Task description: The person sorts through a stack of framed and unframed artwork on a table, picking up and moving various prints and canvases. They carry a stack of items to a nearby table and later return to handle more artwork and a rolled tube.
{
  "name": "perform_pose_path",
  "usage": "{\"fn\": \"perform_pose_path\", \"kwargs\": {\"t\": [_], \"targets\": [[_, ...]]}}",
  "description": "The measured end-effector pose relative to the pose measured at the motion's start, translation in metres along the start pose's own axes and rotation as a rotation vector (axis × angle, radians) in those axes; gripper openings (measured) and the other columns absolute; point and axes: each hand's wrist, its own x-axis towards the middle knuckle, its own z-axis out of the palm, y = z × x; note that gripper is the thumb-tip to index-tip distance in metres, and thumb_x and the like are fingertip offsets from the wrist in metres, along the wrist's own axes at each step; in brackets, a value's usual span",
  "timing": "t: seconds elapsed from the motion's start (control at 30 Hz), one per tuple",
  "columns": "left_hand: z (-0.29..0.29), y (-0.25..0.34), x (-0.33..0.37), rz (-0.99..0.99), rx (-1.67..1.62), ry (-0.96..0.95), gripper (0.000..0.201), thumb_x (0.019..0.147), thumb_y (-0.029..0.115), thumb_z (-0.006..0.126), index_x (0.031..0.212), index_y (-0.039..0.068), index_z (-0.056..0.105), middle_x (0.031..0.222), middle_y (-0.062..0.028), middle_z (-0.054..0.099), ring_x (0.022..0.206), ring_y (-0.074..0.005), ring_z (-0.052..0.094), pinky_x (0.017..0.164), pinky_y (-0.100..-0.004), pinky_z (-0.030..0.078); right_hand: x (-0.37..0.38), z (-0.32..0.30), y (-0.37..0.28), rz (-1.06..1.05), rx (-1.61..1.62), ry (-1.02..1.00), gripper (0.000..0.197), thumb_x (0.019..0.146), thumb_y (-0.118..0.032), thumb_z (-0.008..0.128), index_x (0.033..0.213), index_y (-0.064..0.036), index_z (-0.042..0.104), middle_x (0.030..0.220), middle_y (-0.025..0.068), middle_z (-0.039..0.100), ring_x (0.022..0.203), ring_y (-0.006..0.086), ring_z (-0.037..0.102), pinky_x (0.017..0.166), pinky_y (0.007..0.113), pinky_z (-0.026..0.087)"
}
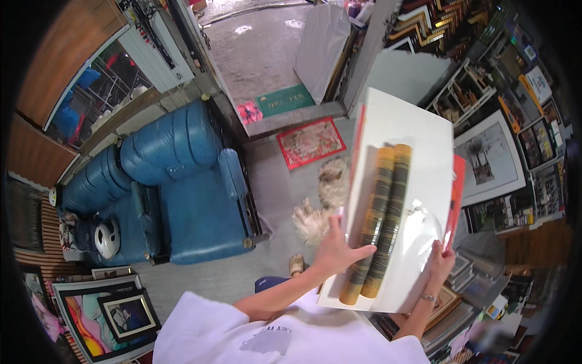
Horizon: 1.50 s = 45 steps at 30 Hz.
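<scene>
A large white board (418, 130) is held tilted in front of me, between both hands. Two long rolls lie side by side along it: a left roll (373, 212) and a right roll (394, 209), dark-patterned with gold ends. At the board's left edge is my left hand (341, 250), closed round the edge, its thumb against the left roll. My right hand (440, 264) grips the right edge, fingers curled over it. Behind the board a red sheet or panel (456, 188) sticks out on the right. Shiny clear film reflects light near my right hand.
To the left stands a blue sofa (200, 206) with a white helmet (107, 238) on it. Two fluffy animals, one being a pale dog (312, 219), lie on the floor by my feet, near a red rug (311, 143). Framed pictures (492, 158) crowd the right side.
</scene>
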Motion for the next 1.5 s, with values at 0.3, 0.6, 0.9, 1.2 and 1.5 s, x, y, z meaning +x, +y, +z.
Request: {"fn": "perform_pose_path", "kwargs": {"t": [0.3, 0.6, 0.9, 1.2, 1.5], "targets": [[-0.139, -0.017, 0.187, -0.021, -0.189, 0.36, 0.09, 0.065, 0.038, 0.088, 0.119, -0.002, 0.029, 0.11, -0.0214, 0.058, 0.1, -0.025, 0.061, 0.09, -0.0355, 0.048, 0.128, 0.261, -0.183, -0.215, -0.039, -0.218, 0.057, 0.073, -0.05, 0.08, 0.077, 0.0, 0.054, 0.068, 0.0048, 0.056, 0.063, 0.0136, 0.047, 0.058, 0.031, 0.044], [-0.282, -0.001, 0.409, 0.016, -0.343, 0.6, 0.088, 0.067, 0.03, 0.089, 0.121, -0.004, 0.028, 0.114, -0.0198, 0.051, 0.104, -0.0237, 0.057, 0.091, -0.0329, 0.047, 0.265, 0.525, -0.36, -0.278, -0.004, -0.408, 0.06, 0.07, -0.057, 0.08, 0.076, -0.0016, 0.056, 0.063, 0.0064, 0.057, 0.058, 0.0161, 0.052, 0.056, 0.032, 0.045], [-0.426, 0.038, 0.634, -0.013, -0.466, 0.744, 0.088, 0.068, 0.023, 0.089, 0.125, -0.005, 0.029, 0.119, -0.0187, 0.05, 0.108, -0.0236, 0.055, 0.095, -0.0337, 0.045, 0.399, 0.758, -0.532, -0.361, 0.037, -0.553, 0.062, 0.07, -0.059, 0.079, 0.076, -0.0012, 0.057, 0.065, 0.0095, 0.063, 0.06, 0.0209, 0.061, 0.058, 0.035, 0.049], [-0.571, 0.09, 0.841, -0.015, -0.349, 0.882, 0.098, 0.068, 0.026, 0.088, 0.134, -0.005, 0.023, 0.128, -0.0217, 0.049, 0.117, -0.0277, 0.052, 0.101, -0.0363, 0.041, 0.514, 0.974, -0.688, -0.498, -0.033, -0.594, 0.063, 0.071, -0.058, 0.078, 0.079, 0.0004, 0.058, 0.066, 0.0102, 0.064, 0.061, 0.0193, 0.062, 0.058, 0.034, 0.049], [-0.719, 0.149, 1.004, -0.251, -0.371, 0.911, 0.084, 0.069, 0.029, 0.088, 0.123, -0.002, 0.032, 0.118, -0.0187, 0.055, 0.108, -0.0262, 0.056, 0.095, -0.0343, 0.045, 0.596, 1.175, -0.819, -0.517, -0.01, -0.667, 0.07, 0.066, -0.066, 0.076, 0.085, 0.0006, 0.062, 0.076, 0.0174, 0.069, 0.073, 0.0334, 0.068, 0.064, 0.041, 0.052]]}}
